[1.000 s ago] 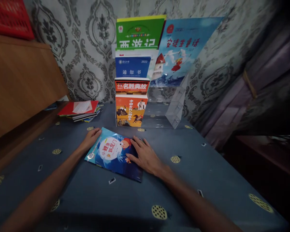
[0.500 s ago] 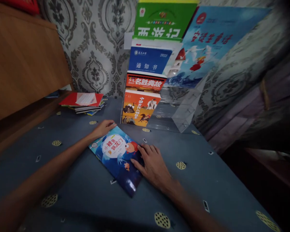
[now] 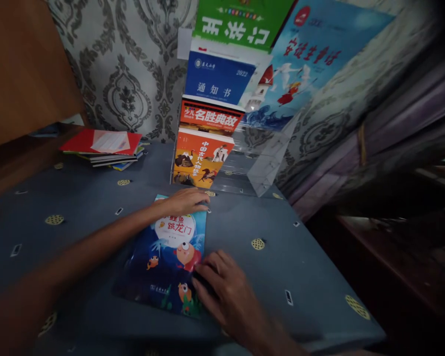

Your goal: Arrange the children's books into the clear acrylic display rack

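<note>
A picture book (image 3: 163, 267) with a dark blue cover, a white title circle and cartoon fish lies on the cloth-covered table. My left hand (image 3: 187, 201) reaches across its top, fingers bent over the upper right corner. Part of the title is hidden beneath that hand and forearm. At the lower right side, my right hand (image 3: 226, 287) has its thumb and curled fingers closed at the book's edge. The lower left of the cover is dim and slightly blurred.
Beyond the book stands a clear tiered rack (image 3: 261, 173), holding an orange book (image 3: 200, 158), a blue booklet (image 3: 218, 79) and others. A book stack (image 3: 104, 143) with a red top lies at the left, near a wooden panel (image 3: 25, 74). Curtains (image 3: 341, 163) hang right.
The book has turned clockwise, so its title faces me more squarely. My left hand has swung right with its top edge; my right hand has come lower and closer. The view has shifted.
</note>
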`<action>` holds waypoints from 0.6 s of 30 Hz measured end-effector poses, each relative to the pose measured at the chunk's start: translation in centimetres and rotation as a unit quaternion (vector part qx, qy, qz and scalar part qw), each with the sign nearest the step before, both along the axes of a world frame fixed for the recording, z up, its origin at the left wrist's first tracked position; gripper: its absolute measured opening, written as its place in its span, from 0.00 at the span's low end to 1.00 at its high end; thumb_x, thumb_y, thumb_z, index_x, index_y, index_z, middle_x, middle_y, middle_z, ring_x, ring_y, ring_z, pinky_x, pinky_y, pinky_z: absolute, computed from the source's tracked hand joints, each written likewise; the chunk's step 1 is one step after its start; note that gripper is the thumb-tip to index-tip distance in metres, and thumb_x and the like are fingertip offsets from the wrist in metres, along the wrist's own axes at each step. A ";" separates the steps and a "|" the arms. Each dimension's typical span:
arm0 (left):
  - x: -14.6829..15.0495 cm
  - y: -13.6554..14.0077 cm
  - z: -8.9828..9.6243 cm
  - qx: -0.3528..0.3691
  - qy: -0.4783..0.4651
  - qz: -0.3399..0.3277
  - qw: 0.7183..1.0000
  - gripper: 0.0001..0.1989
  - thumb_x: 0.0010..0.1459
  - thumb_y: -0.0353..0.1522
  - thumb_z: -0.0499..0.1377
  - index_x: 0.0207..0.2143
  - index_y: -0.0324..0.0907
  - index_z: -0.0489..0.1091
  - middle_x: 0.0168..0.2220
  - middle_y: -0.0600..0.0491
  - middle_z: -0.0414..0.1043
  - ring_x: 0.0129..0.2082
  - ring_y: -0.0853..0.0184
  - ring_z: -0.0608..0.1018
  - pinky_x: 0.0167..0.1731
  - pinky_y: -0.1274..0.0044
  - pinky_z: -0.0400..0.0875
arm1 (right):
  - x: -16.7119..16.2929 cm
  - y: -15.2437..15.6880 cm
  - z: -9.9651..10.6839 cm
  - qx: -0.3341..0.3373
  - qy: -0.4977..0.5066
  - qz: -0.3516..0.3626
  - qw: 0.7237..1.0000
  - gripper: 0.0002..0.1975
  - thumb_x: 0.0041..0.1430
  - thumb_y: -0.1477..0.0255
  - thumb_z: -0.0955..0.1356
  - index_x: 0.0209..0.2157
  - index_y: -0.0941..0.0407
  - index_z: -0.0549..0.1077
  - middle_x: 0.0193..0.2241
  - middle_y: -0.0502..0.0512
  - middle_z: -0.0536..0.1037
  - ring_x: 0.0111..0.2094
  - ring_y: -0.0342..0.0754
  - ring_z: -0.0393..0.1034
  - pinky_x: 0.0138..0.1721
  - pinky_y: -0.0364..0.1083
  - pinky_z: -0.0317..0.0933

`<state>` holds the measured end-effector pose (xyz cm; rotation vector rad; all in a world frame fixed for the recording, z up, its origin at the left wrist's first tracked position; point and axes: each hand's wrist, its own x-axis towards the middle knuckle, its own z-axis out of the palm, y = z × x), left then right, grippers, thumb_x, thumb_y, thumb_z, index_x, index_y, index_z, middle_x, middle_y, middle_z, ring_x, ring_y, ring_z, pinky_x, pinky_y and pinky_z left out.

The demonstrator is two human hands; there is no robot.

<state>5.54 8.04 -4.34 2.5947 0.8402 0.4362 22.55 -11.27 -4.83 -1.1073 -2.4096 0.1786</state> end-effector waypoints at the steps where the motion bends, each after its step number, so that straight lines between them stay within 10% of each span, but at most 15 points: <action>1: -0.3 -0.5 0.1 0.013 0.003 0.006 1.000 0.12 0.68 0.35 0.54 0.48 0.43 0.73 0.49 0.47 0.75 0.50 0.57 0.75 0.51 0.70 0.67 | 0.0 0.7 0.0 -0.015 -0.003 0.015 1.000 0.06 0.67 0.73 0.66 0.41 0.56 0.76 0.39 0.58 0.78 0.40 0.52 0.73 0.42 0.53 0.72; 7: -5.4 -4.1 -1.5 0.110 0.038 0.114 0.987 0.15 0.70 0.34 0.49 0.52 0.40 0.69 0.51 0.44 0.73 0.51 0.57 0.75 0.53 0.62 0.70 | 0.4 6.1 -0.9 -0.060 -0.061 0.095 0.992 0.26 0.69 0.60 0.65 0.63 0.59 0.66 0.65 0.67 0.67 0.67 0.56 0.60 0.68 0.63 0.53; 18: -8.0 -5.5 -3.4 0.124 -0.002 0.176 0.977 0.18 0.72 0.36 0.47 0.56 0.40 0.69 0.57 0.43 0.73 0.59 0.58 0.72 0.59 0.61 0.67 | 1.9 14.3 -2.2 -0.079 -0.107 0.051 0.990 0.39 0.68 0.49 0.61 0.70 0.60 0.56 0.71 0.67 0.54 0.72 0.59 0.49 0.70 0.63 0.49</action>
